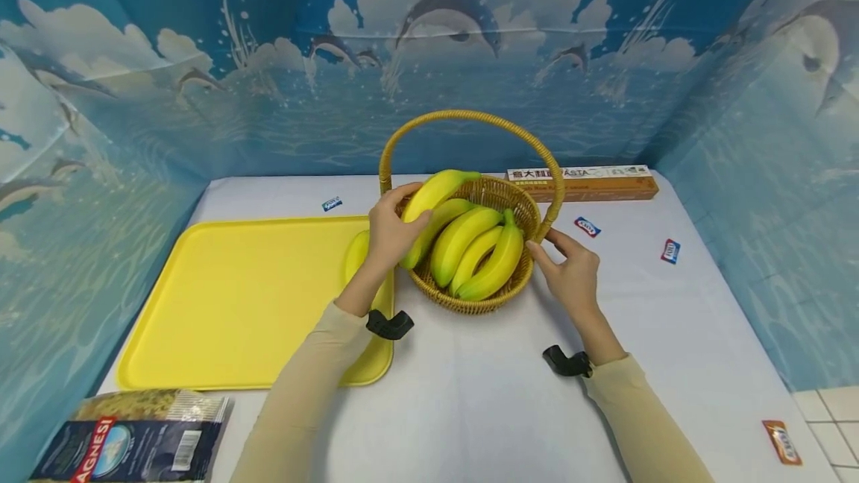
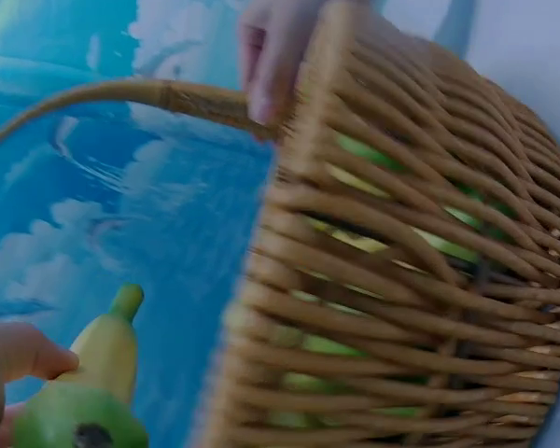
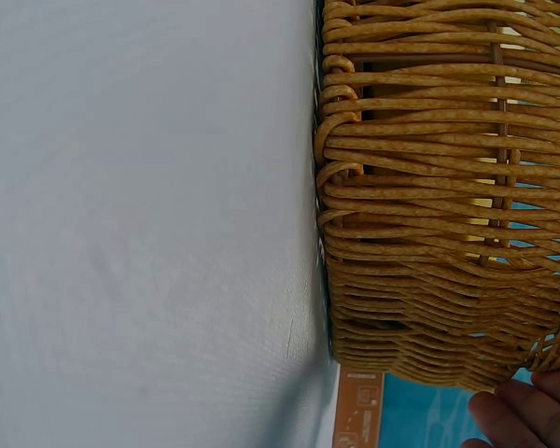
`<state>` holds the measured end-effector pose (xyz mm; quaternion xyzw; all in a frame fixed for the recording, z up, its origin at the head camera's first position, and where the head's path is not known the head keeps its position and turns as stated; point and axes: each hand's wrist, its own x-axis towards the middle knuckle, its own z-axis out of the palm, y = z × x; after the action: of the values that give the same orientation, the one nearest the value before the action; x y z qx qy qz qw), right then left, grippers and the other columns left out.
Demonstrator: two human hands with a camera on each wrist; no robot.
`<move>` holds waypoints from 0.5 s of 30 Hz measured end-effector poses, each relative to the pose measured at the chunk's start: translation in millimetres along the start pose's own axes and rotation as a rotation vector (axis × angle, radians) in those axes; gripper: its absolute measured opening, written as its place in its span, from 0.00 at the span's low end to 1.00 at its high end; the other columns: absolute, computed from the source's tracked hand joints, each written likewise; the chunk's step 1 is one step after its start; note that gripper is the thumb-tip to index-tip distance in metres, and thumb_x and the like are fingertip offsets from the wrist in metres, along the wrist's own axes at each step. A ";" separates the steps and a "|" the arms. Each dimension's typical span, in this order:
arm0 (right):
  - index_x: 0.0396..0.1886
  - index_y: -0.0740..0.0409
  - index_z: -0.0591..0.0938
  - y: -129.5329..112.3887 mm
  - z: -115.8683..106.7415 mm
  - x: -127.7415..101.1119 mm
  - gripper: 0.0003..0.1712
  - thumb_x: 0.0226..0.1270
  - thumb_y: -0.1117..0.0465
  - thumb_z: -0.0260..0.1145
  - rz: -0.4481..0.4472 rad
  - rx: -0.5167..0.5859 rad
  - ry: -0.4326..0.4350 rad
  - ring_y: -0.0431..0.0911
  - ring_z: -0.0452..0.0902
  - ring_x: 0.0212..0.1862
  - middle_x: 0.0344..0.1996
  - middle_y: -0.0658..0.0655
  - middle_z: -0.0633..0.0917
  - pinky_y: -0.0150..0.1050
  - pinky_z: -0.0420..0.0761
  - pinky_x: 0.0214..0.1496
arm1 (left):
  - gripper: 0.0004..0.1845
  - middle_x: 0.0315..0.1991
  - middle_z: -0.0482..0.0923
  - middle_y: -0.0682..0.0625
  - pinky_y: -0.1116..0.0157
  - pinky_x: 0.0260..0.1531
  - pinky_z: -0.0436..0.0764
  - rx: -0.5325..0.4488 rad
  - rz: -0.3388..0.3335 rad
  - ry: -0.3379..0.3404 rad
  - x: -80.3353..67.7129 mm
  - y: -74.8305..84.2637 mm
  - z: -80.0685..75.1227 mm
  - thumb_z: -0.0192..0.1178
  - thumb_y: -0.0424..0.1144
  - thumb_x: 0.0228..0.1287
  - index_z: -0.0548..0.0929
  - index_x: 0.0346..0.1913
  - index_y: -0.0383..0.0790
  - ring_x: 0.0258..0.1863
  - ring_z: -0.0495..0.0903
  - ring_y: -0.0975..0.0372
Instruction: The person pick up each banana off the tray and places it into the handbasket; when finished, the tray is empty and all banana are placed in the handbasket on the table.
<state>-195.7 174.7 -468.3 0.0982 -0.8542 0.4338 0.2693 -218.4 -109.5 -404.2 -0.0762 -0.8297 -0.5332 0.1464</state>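
A woven wicker basket with a tall arched handle stands on the white-covered table, holding several yellow bananas. My left hand grips one banana over the basket's left side; in the left wrist view that banana shows beside the basket wall, above thumb level. At the right rim, by the foot of the handle, my right hand pinches the basket with thumb and fingers. Its fingers appear low in the right wrist view.
A yellow tray lies left, with bananas at its right edge, partly behind my left arm. A pasta box sits behind the basket. Small candy wrappers are scattered about. An Agnesi pasta bag lies front left.
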 end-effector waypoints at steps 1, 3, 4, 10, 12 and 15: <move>0.48 0.72 0.84 -0.1 0.1 -0.2 0.20 0.59 0.63 0.73 0.000 0.000 0.000 0.63 0.83 0.50 0.43 0.70 0.86 0.58 0.80 0.53 | 0.23 0.52 0.80 0.43 0.58 0.42 0.80 0.015 -0.005 -0.009 3.9 -4.3 5.7 0.65 0.35 0.61 0.80 0.60 0.41 0.46 0.78 0.53; 0.48 0.71 0.85 -0.3 0.3 -0.2 0.20 0.59 0.63 0.74 -0.001 0.001 0.000 0.63 0.83 0.50 0.43 0.70 0.86 0.59 0.80 0.53 | 0.22 0.52 0.80 0.43 0.57 0.45 0.79 0.050 -0.021 -0.019 10.3 -12.5 15.7 0.64 0.35 0.62 0.80 0.61 0.41 0.47 0.78 0.53; 0.48 0.71 0.85 -0.4 0.3 -0.1 0.20 0.59 0.63 0.74 -0.002 0.000 0.000 0.63 0.83 0.50 0.43 0.70 0.86 0.59 0.80 0.53 | 0.22 0.54 0.80 0.43 0.57 0.47 0.79 0.069 -0.032 -0.020 12.6 -15.4 20.0 0.64 0.34 0.63 0.80 0.61 0.41 0.49 0.78 0.52; 0.48 0.71 0.85 0.0 -0.6 0.9 0.20 0.59 0.63 0.74 0.001 -0.003 0.004 0.63 0.83 0.50 0.43 0.70 0.86 0.59 0.80 0.53 | 0.23 0.58 0.77 0.42 0.54 0.56 0.76 0.134 -0.108 -0.109 17.5 -20.7 39.5 0.64 0.37 0.65 0.78 0.63 0.41 0.56 0.76 0.50; 0.48 0.71 0.85 -0.3 -0.3 1.1 0.20 0.59 0.63 0.74 0.005 -0.002 0.006 0.63 0.83 0.50 0.43 0.70 0.86 0.59 0.80 0.53 | 0.24 0.61 0.75 0.42 0.52 0.57 0.75 0.143 -0.124 -0.173 17.1 -21.7 43.3 0.63 0.39 0.66 0.76 0.65 0.41 0.58 0.75 0.49; 0.48 0.71 0.85 -0.2 0.7 0.6 0.20 0.59 0.63 0.74 0.007 -0.001 0.002 0.63 0.83 0.50 0.43 0.70 0.86 0.58 0.80 0.53 | 0.25 0.62 0.74 0.41 0.50 0.58 0.74 0.177 -0.134 -0.243 15.5 -24.1 46.6 0.61 0.42 0.67 0.75 0.66 0.42 0.60 0.73 0.48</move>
<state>-196.4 174.1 -468.2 0.0943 -0.8545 0.4343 0.2687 -247.4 -77.8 -438.1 -0.0714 -0.8883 -0.4535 0.0151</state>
